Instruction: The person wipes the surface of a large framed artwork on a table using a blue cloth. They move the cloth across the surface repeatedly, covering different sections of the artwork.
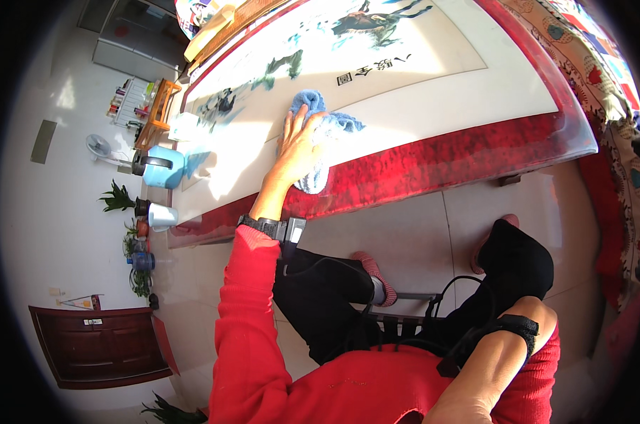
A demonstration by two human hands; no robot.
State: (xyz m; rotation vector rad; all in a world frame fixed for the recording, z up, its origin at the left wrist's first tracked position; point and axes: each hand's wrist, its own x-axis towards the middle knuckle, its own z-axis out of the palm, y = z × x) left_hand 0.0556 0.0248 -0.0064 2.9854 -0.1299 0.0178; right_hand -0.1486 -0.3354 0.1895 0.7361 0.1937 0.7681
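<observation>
My left hand [300, 146] lies palm down over a crumpled blue towel [345, 122], pressing it against the table top. One end of the towel reaches the red marbled table border [405, 164]. Beneath the hand and beyond it spreads a painting of horses [375, 24] on pale paper, bearing writing. A clear cover [582, 140] shows at the table's near right corner. On my left wrist is a black strap with a small device [293, 231]. My right arm is bent sharply, its forearm [476, 360] running past the lower edge; the right hand is out of view.
At the table's left end stand a light-blue kettle [163, 167], a white cup [162, 216] and a tissue box [184, 127]. Patterned fabric [590, 74] hangs along the right. Dark cables [460, 318] cross my lap. Potted plants [140, 281] line the wall.
</observation>
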